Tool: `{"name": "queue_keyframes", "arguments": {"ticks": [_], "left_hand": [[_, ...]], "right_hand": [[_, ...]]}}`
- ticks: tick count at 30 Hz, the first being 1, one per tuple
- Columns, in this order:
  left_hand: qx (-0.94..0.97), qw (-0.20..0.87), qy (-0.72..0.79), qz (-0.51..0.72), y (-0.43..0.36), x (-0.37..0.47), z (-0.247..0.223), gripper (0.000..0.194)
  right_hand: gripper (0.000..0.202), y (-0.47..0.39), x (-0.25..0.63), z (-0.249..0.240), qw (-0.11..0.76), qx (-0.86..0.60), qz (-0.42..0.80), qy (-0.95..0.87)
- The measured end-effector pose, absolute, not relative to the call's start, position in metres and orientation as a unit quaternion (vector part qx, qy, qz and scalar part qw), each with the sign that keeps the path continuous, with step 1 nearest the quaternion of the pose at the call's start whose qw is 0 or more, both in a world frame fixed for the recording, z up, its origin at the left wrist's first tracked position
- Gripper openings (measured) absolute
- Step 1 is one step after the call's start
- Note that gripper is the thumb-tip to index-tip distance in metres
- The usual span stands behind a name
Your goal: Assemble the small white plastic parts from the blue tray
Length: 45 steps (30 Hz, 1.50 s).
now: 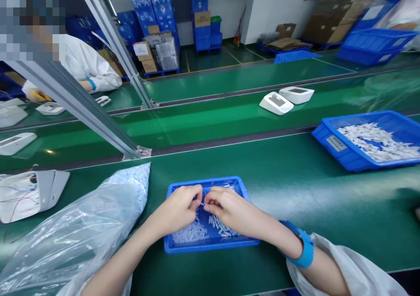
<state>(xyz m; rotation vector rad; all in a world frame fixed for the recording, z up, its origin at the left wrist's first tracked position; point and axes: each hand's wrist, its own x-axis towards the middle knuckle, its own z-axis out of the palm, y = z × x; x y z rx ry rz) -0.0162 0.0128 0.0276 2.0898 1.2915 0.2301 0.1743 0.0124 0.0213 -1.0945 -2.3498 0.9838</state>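
Observation:
Above a shallow blue tray (210, 246), my left hand (182, 208) and my right hand (231, 209) meet with their fingertips pinched. Between them is a small whitish piece (202, 204), which both hands grip; its exact kind is too small to make out. Small translucent pieces (190, 232) lie heaped in the tray's left part, below my left hand. Under my right hand, in the tray's right part, are small white strip-like pieces (223, 229). A blue band (305, 250) circles my right wrist.
Left of the tray lies a clear plastic bag (98, 213) with small bluish-white pieces. A larger blue bin (352, 158) of white parts stands right. White devices (277, 102) sit on the green conveyor belt (203, 127) beyond. A metal post (108, 127) rises left; a co-worker (88, 62) works behind it.

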Motion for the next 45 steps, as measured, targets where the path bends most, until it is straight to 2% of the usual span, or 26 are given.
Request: {"name": "queue_keyframes", "arguments": {"ticks": [3,8,16,21,26,31,37,45], "left_hand": [[0.742,0.403,0.517,0.144,0.014,-0.014,0.023,0.011],[0.661,0.509,0.497,0.237,0.020,-0.003,0.020,0.012],[0.659,0.484,0.518,0.253,0.015,0.019,0.025,0.042],[0.537,0.602,0.466,0.363,0.012,0.027,0.023,0.049],[0.414,0.704,0.423,0.392,0.007,0.030,0.024,0.050],[0.363,0.738,0.420,0.384,0.007,0.028,0.020,0.055],[0.376,0.783,0.381,0.318,0.009,0.028,0.016,0.059],[0.387,0.796,0.363,0.291,0.008,0.028,0.018,0.060]], "right_hand": [[0.015,0.014,0.172,0.021,0.217,-0.400,0.369,-0.811],[0.018,0.016,0.176,0.015,0.262,-0.401,0.330,-0.813],[0.020,0.016,0.180,0.013,0.287,-0.420,0.208,-0.835],[0.018,0.013,0.182,0.022,0.404,-0.392,0.319,-0.762],[0.005,0.011,0.175,0.023,0.523,-0.398,0.488,-0.574],[0.025,0.005,0.162,0.019,0.561,-0.329,0.577,-0.494],[0.030,0.001,0.160,0.019,0.572,-0.319,0.598,-0.462],[0.034,0.002,0.162,0.019,0.557,-0.326,0.606,-0.464]]}}
